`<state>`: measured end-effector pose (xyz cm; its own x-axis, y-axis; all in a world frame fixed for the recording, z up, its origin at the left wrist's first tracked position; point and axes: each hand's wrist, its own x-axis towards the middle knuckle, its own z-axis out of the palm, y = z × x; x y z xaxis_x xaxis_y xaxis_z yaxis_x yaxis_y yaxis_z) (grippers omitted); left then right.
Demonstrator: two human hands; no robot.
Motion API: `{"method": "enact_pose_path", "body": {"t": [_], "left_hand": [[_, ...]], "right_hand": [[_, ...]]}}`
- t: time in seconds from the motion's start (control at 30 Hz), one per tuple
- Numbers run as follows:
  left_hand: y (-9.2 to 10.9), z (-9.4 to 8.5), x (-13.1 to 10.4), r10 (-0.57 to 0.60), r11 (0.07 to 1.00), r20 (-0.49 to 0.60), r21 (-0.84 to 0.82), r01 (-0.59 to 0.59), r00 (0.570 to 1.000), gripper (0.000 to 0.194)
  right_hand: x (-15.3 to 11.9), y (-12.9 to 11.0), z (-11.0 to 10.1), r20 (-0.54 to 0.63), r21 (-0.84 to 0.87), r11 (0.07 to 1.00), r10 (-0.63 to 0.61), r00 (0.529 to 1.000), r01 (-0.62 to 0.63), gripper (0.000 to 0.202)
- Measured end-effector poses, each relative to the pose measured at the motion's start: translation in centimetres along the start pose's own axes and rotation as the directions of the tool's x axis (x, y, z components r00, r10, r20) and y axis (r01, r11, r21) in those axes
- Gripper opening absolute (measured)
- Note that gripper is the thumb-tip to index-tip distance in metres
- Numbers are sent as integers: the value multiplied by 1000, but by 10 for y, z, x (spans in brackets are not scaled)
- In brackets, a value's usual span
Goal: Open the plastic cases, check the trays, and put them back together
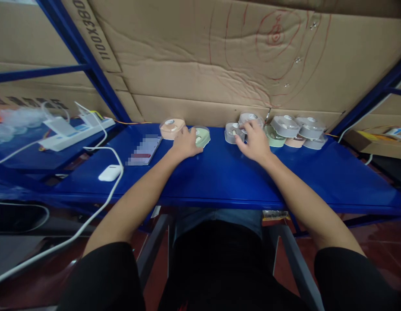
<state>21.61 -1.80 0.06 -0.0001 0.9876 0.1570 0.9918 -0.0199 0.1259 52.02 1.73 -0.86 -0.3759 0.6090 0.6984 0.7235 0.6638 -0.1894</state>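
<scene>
My left hand (187, 144) is at a small pale green case with a clear lid (203, 137), its fingers along the left side and its thumb at the front edge. Close behind those fingers lies a peach case (172, 128). Over on the right, my right hand (257, 142) has its thumb and fingers apart beside a grey case (233, 134). Its fingertips reach up to another grey case (251, 117) that sits higher behind; whether they press on it I cannot tell. Part of the green case is hidden by my left hand.
Several similar cases (286, 125) stand stacked in two layers at the right. Left on the blue table (216, 181) lie a phone with a blurred screen (144, 150), a white earbud case (110, 172) and a white cable (118, 185). A cardboard wall (187, 82) rises behind.
</scene>
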Motion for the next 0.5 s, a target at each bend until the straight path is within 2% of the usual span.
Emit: {"method": "enact_pose_path", "body": {"t": [0.07, 0.1, 0.2, 0.27, 0.3, 0.33, 0.4, 0.5], "left_hand": [[-11, -7, 0, 135, 990, 48, -50, -133, 990, 97], [-16, -10, 0, 239, 968, 73, -92, -232, 968, 100], [-19, -13, -3, 543, 817, 91, -284, -501, 835, 100], [-10, -8, -7, 651, 705, 44, -406, -582, 758, 98], [-4, -4, -9, 674, 662, 15, -455, -595, 739, 98], [3, 1, -11, 680, 635, -5, -498, -591, 734, 99], [15, 11, -13, 648, 620, -32, -558, -552, 761, 101], [21, 21, -13, 587, 639, -32, -595, -488, 809, 110]], "right_hand": [[-2, -7, 2, 74, 78, 995, -60, 995, 55, 37], [-3, -10, 2, 119, 120, 989, -98, 988, 84, 41], [-6, -16, 2, 265, 244, 959, -208, 942, 143, 76], [-8, -21, 2, 376, 294, 946, -243, 894, 133, 104], [-9, -23, 1, 431, 303, 946, -243, 869, 114, 113], [-10, -25, 1, 478, 302, 949, -233, 847, 91, 118], [-10, -29, -1, 541, 278, 960, -197, 818, 47, 120], [-9, -29, -6, 572, 229, 973, -143, 808, 10, 116]]}}
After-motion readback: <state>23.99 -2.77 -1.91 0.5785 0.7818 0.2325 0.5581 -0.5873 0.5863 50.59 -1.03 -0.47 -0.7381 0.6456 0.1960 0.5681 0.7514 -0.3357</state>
